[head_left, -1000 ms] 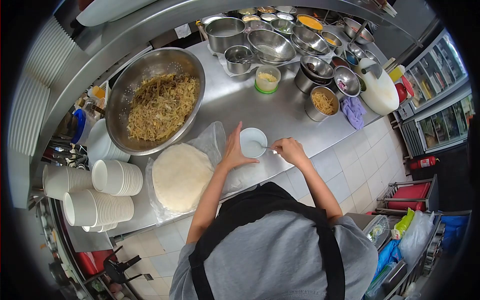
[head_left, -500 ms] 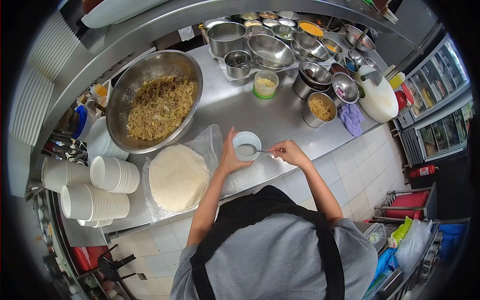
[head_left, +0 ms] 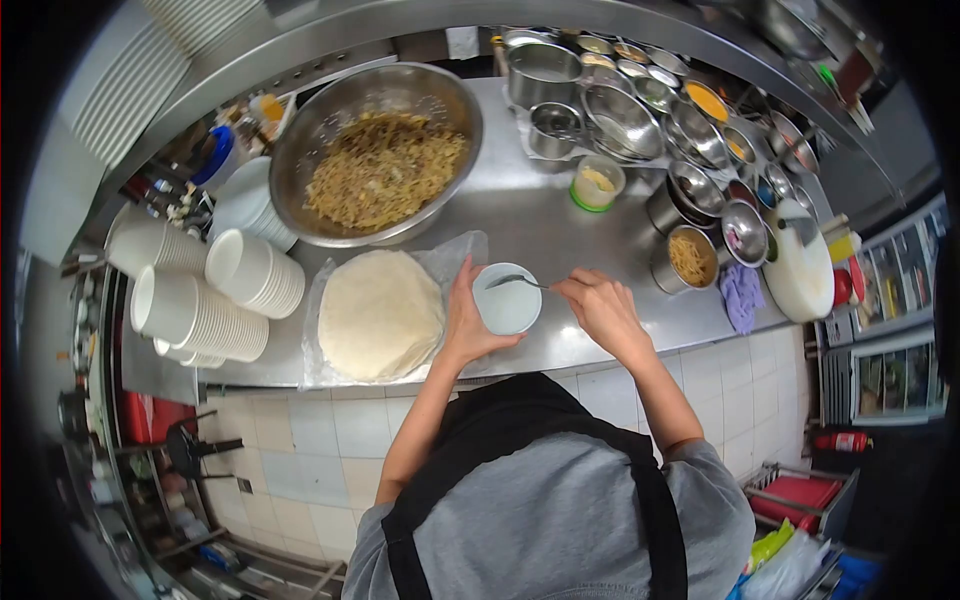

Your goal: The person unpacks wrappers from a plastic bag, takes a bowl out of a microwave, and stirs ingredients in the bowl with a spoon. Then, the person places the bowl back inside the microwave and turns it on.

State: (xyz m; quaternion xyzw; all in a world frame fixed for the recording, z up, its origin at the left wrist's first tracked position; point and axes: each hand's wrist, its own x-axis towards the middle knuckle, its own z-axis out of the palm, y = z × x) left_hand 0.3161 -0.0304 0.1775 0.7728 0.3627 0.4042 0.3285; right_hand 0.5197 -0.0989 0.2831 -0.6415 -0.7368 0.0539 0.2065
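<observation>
A small white bowl point(head_left: 508, 308) with whitish contents stands at the front of the steel counter. My left hand point(head_left: 472, 325) is cupped round its left side, thumb along the near rim. From the right, my right hand point(head_left: 600, 305) grips the handle of a metal spoon point(head_left: 512, 280), whose head is over the far part of the bowl. To the left lies a stack of round pale dough sheets point(head_left: 380, 315) on clear plastic. Behind it, a large steel bowl point(head_left: 455, 95) holds a shredded yellow-brown mixture point(head_left: 385, 175).
Stacked white bowls point(head_left: 200, 312) fill the left end. Steel bowls and pots point(head_left: 625, 120) crowd the back right. A green-based tub point(head_left: 597, 183), a pot of yellow strips point(head_left: 688, 258) and a purple cloth point(head_left: 740, 298) lie nearer. A steel shelf point(head_left: 420, 22) crosses above.
The view has turned, so the counter looks more level. The spoon has moved from the bowl's inside to its far rim. Both hands keep their holds.
</observation>
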